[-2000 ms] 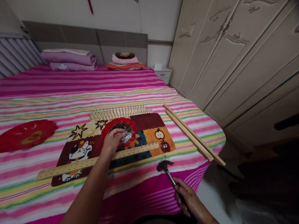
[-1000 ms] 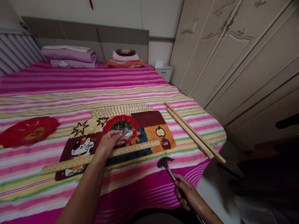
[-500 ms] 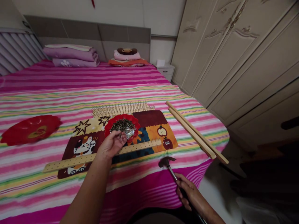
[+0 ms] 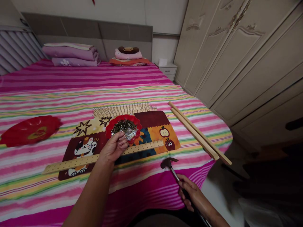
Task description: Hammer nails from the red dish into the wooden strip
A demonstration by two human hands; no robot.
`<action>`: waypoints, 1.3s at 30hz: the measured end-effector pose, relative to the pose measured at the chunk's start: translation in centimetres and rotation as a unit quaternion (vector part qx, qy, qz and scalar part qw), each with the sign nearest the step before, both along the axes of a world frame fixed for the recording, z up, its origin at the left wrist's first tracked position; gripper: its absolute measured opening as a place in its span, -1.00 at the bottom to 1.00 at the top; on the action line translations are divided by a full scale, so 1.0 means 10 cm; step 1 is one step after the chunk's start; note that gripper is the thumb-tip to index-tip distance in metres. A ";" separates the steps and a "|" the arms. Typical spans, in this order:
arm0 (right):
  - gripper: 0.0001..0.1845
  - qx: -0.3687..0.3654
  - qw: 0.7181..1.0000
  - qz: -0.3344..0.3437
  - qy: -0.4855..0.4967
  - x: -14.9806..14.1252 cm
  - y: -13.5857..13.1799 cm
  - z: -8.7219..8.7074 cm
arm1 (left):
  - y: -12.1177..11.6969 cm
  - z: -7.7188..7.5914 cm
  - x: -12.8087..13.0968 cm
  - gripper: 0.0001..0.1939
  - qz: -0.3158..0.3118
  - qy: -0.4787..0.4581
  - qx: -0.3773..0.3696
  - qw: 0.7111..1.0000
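Note:
My left hand (image 4: pixel 115 145) is closed at the near edge of a red scalloped dish (image 4: pixel 109 126), over a strip of wood. The dish holds a heap of loose nails (image 4: pixel 125 127). My fingers are curled together around a nail, mostly hidden by them. Under the hand runs a pale wooden strip (image 4: pixel 71 164) with rows of dark holes and several nails standing at its right end. My right hand (image 4: pixel 190 192) grips the dark handle of a claw hammer (image 4: pixel 174 172), its head pointing up and left, above the bed's front edge.
A patterned mat (image 4: pixel 153 118) lies under the dish and strip. Behind it stands a wooden board full of upright nails (image 4: pixel 123 109). Two wooden bars (image 4: pixel 194 130) lie at right, a red tray (image 4: pixel 30 130) at left. Wardrobe doors (image 4: pixel 227 56) line the right side.
My left fingers have curled in more tightly beside the dish. The hammer and my right hand have stayed nearly in place.

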State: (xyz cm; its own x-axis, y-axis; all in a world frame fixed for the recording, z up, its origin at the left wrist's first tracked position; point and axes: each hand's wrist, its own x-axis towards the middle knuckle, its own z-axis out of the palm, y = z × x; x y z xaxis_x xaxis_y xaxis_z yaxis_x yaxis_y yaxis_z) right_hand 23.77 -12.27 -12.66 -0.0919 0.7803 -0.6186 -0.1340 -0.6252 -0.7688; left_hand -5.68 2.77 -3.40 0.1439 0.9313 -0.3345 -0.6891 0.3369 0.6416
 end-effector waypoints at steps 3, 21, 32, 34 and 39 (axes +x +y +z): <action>-0.44 -0.003 1.000 -0.003 0.004 0.00 -0.01 0.00 | -0.01 0.00 0.01 -0.81 0.024 0.031 0.012 0.999; -0.44 -0.004 1.000 -0.003 0.003 0.01 0.00 0.01 | -0.26 -0.28 0.36 -0.67 0.010 0.440 0.006 0.898; -0.42 0.000 1.000 -0.002 0.004 0.00 0.00 0.03 | -0.17 -0.37 0.47 -0.71 0.030 0.567 0.080 0.819; -0.43 0.002 1.000 -0.002 0.003 0.00 0.00 0.04 | -0.16 -0.36 0.46 -0.72 0.024 0.574 0.088 0.814; -0.42 0.004 1.000 0.000 0.005 0.00 0.00 0.04 | -0.18 -0.33 0.45 -0.74 0.011 0.562 0.087 0.822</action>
State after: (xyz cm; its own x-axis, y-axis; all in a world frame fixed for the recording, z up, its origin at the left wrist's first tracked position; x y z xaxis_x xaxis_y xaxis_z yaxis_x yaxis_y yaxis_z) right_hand 23.73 -12.26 -12.28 -0.0976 0.7846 -0.6122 -0.1410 -0.6198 -0.7719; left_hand -1.16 0.99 -6.75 -0.1823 0.9774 -0.1067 0.3684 0.1685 0.9143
